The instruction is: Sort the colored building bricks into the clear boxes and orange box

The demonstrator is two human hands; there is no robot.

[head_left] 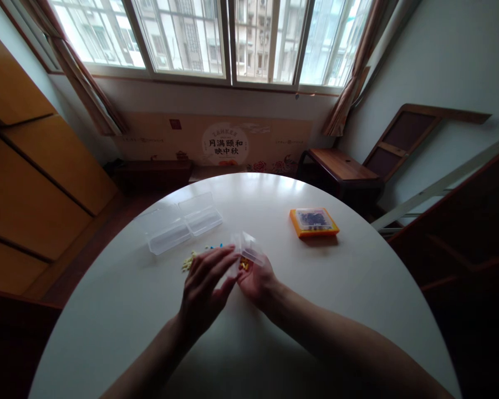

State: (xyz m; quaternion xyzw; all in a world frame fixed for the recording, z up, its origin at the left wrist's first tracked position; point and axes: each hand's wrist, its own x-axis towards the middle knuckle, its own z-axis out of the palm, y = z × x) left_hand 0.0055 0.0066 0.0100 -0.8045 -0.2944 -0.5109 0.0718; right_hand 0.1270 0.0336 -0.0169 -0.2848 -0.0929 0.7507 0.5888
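My right hand [258, 282] cups a small clear plastic box [249, 247] with its lid up; small orange pieces [244, 265] show inside it. My left hand [205, 288] lies over the box's left side, fingers curled and touching it. Just beyond my left hand, a small heap of pale yellow pieces [188, 261] and a few blue pieces [216, 245] lie on the white round table [341, 288].
An open, empty clear plastic case [181, 221] lies flat at the table's far left. An orange box [314, 221] with dark contents sits to the far right. A wooden bench [336, 165] and a window lie beyond the table.
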